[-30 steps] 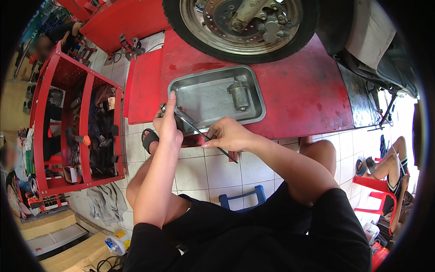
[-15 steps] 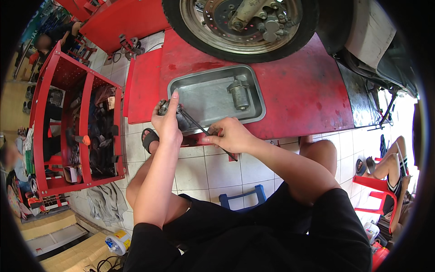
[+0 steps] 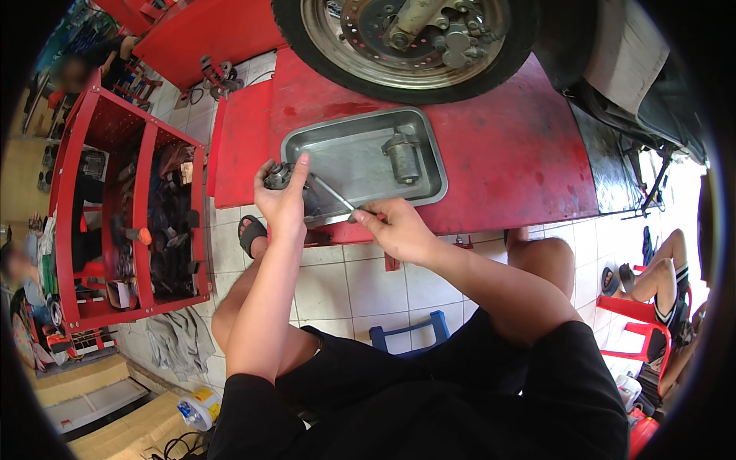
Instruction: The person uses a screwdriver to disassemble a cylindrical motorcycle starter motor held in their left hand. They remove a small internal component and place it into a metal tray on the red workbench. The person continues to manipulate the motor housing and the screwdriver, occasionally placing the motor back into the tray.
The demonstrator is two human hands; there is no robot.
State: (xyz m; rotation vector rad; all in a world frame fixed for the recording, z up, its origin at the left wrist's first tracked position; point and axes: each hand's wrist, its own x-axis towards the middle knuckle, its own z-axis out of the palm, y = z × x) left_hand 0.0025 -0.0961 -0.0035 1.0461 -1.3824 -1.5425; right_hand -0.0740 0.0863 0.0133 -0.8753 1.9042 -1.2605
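Left hand (image 3: 284, 202) grips a part (image 3: 278, 176) at the left of the tray (image 3: 345, 159); right hand (image 3: 399, 229) holds a tool (image 3: 335, 192), tip nearby; work looks unfinished, the motor (image 3: 403, 159) in the tray untouched.

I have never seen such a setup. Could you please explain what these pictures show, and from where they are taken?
No robot works here, only a person's two bare hands. A wide fisheye camera on the person's head looks down, so straight edges look bent. The left hand holds a dark part. The right hand holds a slim tool, its shaft pointing toward that part; whether they touch is unclear. A metal tray lies on the red bench, with a metal cylinder inside. Beyond the tray is a wheel.
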